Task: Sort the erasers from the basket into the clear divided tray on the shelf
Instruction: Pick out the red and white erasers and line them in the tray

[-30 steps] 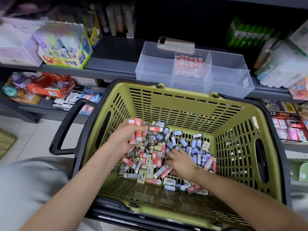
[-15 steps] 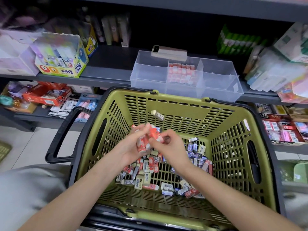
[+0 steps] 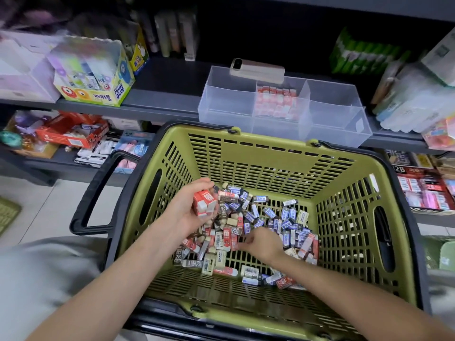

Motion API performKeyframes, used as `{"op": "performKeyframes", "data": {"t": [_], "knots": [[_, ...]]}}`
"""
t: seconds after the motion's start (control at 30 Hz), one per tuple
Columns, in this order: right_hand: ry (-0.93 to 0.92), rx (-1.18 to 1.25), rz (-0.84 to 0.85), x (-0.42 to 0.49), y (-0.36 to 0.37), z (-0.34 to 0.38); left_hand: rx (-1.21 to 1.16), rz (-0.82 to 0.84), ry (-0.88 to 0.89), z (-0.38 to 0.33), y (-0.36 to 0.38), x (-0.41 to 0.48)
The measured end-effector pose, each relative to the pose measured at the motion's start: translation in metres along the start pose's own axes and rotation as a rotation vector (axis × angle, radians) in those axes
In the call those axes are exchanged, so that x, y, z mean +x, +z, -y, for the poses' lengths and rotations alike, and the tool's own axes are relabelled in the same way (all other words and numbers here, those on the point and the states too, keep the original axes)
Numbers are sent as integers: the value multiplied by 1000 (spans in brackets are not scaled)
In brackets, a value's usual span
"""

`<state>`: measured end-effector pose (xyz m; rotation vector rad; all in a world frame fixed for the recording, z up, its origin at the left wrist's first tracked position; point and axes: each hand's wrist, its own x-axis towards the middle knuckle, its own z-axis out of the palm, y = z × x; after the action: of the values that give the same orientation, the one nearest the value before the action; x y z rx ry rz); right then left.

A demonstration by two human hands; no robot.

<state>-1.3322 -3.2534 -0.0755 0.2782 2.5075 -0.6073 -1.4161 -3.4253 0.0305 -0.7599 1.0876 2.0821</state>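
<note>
**Left hand**: the fingers are curled round a small bundle of red-sleeved erasers, held clear above the pile. The sleeves lie side by side with their long axes roughly parallel. The white ends point down and toward the person.

**Right hand**: it is low in the basket, palm down, with the fingers bent into the loose pile of erasers. The tips are blurred, so it cannot be told whether they pinch anything. More red pieces lie just beside those tips, on their left, with their long axes running mostly away from the person. Blue-sleeved pieces bunch on the right of the pile, and dark and cream ones are mixed through the middle.

**Basket**: it has green slatted walls and a black rim, with one handle folded out to the left. A large stock lies on its floor, so the sorting is judged to be at an early stage.

**Clear divided tray**: it stands on the shelf, just beyond the basket's far rim. The middle compartment holds rows of red erasers. No erasers are visible in the compartments either side. A phone lies across the tray's back edge.

**Governing relation:** the middle compartment lies forward, up and to the right of the loaded left hand, across the far rim. The right hand sits more nearly beneath it but has no confirmed load.

**Judgement:** the bundle belongs with the matching red rows, and it must clear both the rim and the tray wall. The risk is an outer piece slipping from the bundle.
</note>
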Motion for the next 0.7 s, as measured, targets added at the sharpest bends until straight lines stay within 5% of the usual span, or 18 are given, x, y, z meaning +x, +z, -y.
{"op": "performKeyframes", "data": {"t": [0.43,0.7], "knots": [[308,193,-157,5,39,37,49,28,2,-5,-2,-1],[206,212,-77,4,35,21,105,27,-6,-5,-1,-2]]}}
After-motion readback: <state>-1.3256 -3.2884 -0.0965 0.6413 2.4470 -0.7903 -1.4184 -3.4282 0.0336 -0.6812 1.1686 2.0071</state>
